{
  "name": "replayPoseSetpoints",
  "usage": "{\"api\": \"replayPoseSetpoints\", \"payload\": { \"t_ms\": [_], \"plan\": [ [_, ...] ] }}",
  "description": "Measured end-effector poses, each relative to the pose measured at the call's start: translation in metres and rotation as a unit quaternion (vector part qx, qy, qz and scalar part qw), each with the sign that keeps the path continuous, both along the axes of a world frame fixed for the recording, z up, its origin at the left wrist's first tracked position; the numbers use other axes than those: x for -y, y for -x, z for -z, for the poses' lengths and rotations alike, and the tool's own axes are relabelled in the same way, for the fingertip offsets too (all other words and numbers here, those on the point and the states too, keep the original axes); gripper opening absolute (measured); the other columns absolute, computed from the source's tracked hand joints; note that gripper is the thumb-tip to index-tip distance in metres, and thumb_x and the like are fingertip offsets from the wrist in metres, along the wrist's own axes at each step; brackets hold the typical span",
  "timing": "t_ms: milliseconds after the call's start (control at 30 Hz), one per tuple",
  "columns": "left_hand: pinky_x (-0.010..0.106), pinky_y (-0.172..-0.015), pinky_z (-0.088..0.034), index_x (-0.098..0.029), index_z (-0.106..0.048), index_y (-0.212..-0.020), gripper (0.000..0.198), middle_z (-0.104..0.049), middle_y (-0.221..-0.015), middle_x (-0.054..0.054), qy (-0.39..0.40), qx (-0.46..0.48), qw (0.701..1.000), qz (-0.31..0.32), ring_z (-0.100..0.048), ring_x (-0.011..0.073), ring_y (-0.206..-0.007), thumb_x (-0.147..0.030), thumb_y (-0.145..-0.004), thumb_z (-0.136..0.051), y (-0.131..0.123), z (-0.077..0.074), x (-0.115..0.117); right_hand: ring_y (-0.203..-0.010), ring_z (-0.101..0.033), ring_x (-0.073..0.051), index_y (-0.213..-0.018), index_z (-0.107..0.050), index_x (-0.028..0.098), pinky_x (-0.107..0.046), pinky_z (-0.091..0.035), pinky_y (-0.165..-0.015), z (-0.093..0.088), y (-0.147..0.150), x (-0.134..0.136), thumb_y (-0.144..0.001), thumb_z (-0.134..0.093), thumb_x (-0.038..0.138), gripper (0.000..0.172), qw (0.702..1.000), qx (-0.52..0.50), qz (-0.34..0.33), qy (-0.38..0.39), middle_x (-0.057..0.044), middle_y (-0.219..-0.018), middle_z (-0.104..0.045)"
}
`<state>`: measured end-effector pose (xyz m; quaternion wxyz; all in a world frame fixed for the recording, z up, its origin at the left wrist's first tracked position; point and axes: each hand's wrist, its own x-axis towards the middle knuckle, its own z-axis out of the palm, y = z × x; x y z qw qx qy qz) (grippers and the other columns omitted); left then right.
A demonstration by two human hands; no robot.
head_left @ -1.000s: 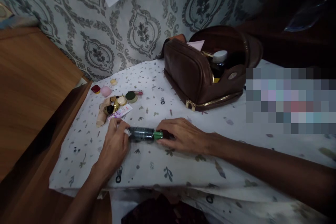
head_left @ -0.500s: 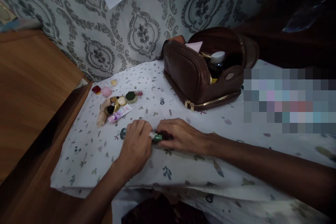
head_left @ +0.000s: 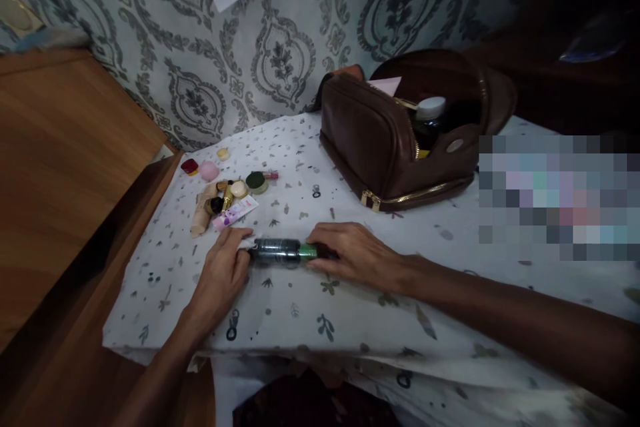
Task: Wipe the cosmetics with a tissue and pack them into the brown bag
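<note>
A dark bottle with a green band lies sideways low over the patterned white cloth. My right hand is closed round its right end, where a dark part shows between the fingers. At the left end, my left hand pinches a small white wipe or tissue against the bottle; the fingertips are partly hidden. Beyond my left hand lie a beige tube, a pink and white tube, a round dark green-lidded jar and several other small cosmetics.
A brown leather bag stands open at the back right, with a white-capped bottle inside. A blurred-out patch covers the far right. Wooden furniture borders the left side, and a patterned wall stands behind.
My left hand has moved left along the bottle with the white wipe, uncovering the bottle's middle. My right hand still holds the other end. The whole view has shifted slightly.
</note>
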<state>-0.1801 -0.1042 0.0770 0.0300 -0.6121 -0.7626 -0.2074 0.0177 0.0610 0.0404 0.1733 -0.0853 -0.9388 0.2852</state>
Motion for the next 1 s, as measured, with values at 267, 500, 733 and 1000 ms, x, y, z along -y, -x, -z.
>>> {"api": "replayPoseSetpoints", "payload": {
  "t_ms": [267,500,733,1000],
  "plan": [
    [0.042,-0.095,-0.047,-0.014,-0.058,-0.116,0.035,-0.058,-0.109,0.011,-0.011,-0.060,0.997,0.040,-0.055,0.0241,-0.106,-0.007,-0.089,-0.038,0.003,0.008,-0.035,-0.069,-0.052,-0.014,-0.088,-0.060,0.015,-0.025,-0.037,-0.062,0.004,0.001,-0.008,-0.086,-0.066,0.021,0.008,0.997,-0.030,0.069,-0.019,-0.003,-0.082,-0.058],
    [0.049,-0.095,-0.046,-0.010,-0.054,-0.121,0.036,-0.054,-0.113,0.015,0.017,-0.173,0.983,0.065,-0.049,0.0292,-0.106,-0.008,-0.087,-0.042,-0.004,0.008,-0.031,-0.070,-0.055,-0.015,-0.091,-0.064,0.015,-0.027,-0.039,-0.066,-0.005,0.000,-0.004,-0.085,-0.066,0.030,0.016,0.998,-0.004,0.062,0.012,-0.004,-0.084,-0.062],
    [0.049,-0.094,-0.046,-0.007,-0.047,-0.131,0.040,-0.053,-0.115,0.017,-0.008,-0.170,0.976,0.134,-0.047,0.0294,-0.109,-0.013,-0.093,-0.041,-0.027,0.010,-0.033,-0.070,-0.054,-0.015,-0.090,-0.066,0.013,-0.028,-0.040,-0.067,-0.006,0.003,-0.004,-0.084,-0.063,0.024,0.012,0.997,0.003,0.064,0.037,-0.004,-0.081,-0.062],
    [0.048,-0.090,-0.048,-0.007,-0.049,-0.130,0.041,-0.056,-0.114,0.017,0.001,-0.202,0.967,0.155,-0.049,0.0304,-0.106,-0.008,-0.090,-0.043,-0.056,0.015,-0.039,-0.068,-0.051,-0.014,-0.086,-0.062,0.015,-0.026,-0.039,-0.065,-0.001,0.001,-0.005,-0.083,-0.067,0.027,0.013,0.999,-0.021,0.024,0.032,-0.002,-0.079,-0.057]
  ]
}}
